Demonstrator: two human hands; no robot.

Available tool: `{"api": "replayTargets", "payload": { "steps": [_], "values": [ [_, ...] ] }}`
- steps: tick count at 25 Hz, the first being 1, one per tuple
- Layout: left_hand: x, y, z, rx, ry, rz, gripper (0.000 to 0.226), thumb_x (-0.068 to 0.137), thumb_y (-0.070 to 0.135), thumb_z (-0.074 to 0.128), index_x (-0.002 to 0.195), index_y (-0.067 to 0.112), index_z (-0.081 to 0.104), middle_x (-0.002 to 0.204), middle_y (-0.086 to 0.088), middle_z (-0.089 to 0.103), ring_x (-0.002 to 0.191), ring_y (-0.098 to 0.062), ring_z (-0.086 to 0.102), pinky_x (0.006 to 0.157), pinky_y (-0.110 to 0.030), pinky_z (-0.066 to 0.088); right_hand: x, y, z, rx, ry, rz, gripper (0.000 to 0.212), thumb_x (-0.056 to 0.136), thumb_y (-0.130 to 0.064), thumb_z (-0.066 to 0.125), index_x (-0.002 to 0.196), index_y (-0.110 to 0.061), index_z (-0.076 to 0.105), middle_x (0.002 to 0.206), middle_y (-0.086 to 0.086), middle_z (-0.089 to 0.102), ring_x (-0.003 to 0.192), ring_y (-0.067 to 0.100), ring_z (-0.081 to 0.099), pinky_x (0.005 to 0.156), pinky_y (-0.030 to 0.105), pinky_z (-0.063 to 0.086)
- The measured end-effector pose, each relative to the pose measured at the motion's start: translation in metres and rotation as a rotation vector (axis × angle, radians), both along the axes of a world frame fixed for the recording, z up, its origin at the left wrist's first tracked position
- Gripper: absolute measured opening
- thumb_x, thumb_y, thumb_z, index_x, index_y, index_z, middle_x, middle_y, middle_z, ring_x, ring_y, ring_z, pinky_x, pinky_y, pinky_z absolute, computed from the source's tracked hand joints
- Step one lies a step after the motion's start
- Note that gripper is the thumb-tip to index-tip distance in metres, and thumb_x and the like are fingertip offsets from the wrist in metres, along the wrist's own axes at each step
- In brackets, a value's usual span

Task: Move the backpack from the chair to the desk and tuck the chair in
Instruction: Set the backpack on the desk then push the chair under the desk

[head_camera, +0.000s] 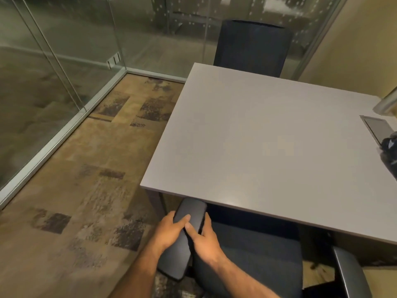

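At smooth grey desk (268,136) edge: both hands' grip wraps chair (257,259) padded armrest (184,233); left hand (169,231), right hand (206,241).

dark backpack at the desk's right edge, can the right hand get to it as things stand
Probably yes: the grey desk top between is bare, but the right hand now grips the near chair's black armrest and must let go.

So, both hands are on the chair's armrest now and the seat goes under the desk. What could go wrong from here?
1. The armrest tip sits right at the desk edge; if it is too high, it may jam or scrape underneath.
2. The left hand and right hand grip near that edge, so fingers could get pinched when pushing further.
3. The backpack lies at the desk's far right; a bump might shift it.
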State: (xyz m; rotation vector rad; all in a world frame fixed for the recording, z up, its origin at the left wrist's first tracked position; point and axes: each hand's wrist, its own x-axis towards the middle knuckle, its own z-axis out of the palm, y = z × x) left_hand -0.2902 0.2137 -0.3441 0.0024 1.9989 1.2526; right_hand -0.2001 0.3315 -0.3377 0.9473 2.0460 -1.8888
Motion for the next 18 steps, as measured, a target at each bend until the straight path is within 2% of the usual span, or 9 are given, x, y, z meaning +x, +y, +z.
{"api": "replayTargets", "payload": {
  "steps": [2,3,5,7,10,15,18],
  "values": [
    [-0.004,-0.001,-0.005,0.109,-0.111,0.071,0.031,0.090,0.037,0.071,0.113,0.017,0.070,0.102,-0.006,0.078,0.093,-0.024,0.075,0.090,-0.049,0.059,0.000,-0.007,-0.015,-0.175,0.027,-0.141,0.073,0.089,-0.038,0.074,0.149,-0.020,0.037,0.129,-0.002,0.067,0.111,0.012,0.068,0.094,0.031,0.057],
    [-0.006,-0.001,-0.007,0.127,-0.137,0.087,0.027,0.090,0.034,0.072,0.109,0.015,0.073,0.098,-0.007,0.079,0.089,-0.025,0.076,0.087,-0.049,0.060,0.000,-0.009,-0.018,-0.262,0.034,-0.194,0.065,0.087,-0.034,0.077,0.142,-0.019,0.045,0.123,0.002,0.071,0.108,0.018,0.071,0.095,0.040,0.059],
    [-0.006,0.000,-0.007,0.126,-0.141,0.126,0.021,0.088,0.029,0.074,0.100,0.012,0.076,0.089,-0.009,0.080,0.084,-0.027,0.077,0.082,-0.048,0.062,-0.003,-0.012,-0.018,-0.373,0.030,-0.250,0.047,0.091,-0.023,0.074,0.132,-0.018,0.052,0.116,0.010,0.074,0.103,0.025,0.073,0.095,0.051,0.058],
    [-0.005,0.003,-0.008,0.096,-0.106,0.178,0.018,0.086,0.027,0.076,0.090,0.010,0.078,0.083,-0.010,0.080,0.080,-0.029,0.077,0.077,-0.048,0.063,-0.006,-0.011,-0.016,-0.404,0.023,-0.259,0.033,0.095,-0.014,0.068,0.125,-0.016,0.056,0.112,0.013,0.075,0.101,0.028,0.074,0.093,0.052,0.058],
    [-0.003,0.006,-0.014,0.028,-0.058,0.202,0.017,0.084,0.027,0.078,0.083,0.010,0.078,0.080,-0.010,0.079,0.078,-0.029,0.076,0.075,-0.047,0.062,-0.008,-0.009,-0.015,-0.408,0.006,-0.227,0.028,0.098,-0.011,0.064,0.125,-0.011,0.058,0.111,0.014,0.076,0.100,0.028,0.074,0.091,0.050,0.059],
    [-0.003,0.007,-0.025,0.028,-0.053,0.212,0.012,0.086,0.025,0.076,0.087,0.012,0.078,0.081,-0.007,0.079,0.078,-0.025,0.076,0.073,-0.041,0.063,-0.009,-0.004,-0.032,-0.408,-0.007,-0.189,0.024,0.099,-0.008,0.062,0.123,-0.010,0.061,0.109,0.014,0.077,0.101,0.030,0.074,0.092,0.051,0.059],
    [-0.004,0.007,-0.038,0.021,-0.055,0.195,0.014,0.085,0.026,0.077,0.088,0.013,0.079,0.081,-0.005,0.080,0.078,-0.025,0.076,0.076,-0.045,0.063,-0.010,-0.003,-0.047,-0.412,-0.016,-0.188,0.022,0.099,-0.007,0.062,0.121,-0.009,0.062,0.107,0.013,0.078,0.099,0.030,0.074,0.090,0.048,0.060]
  ]
}}
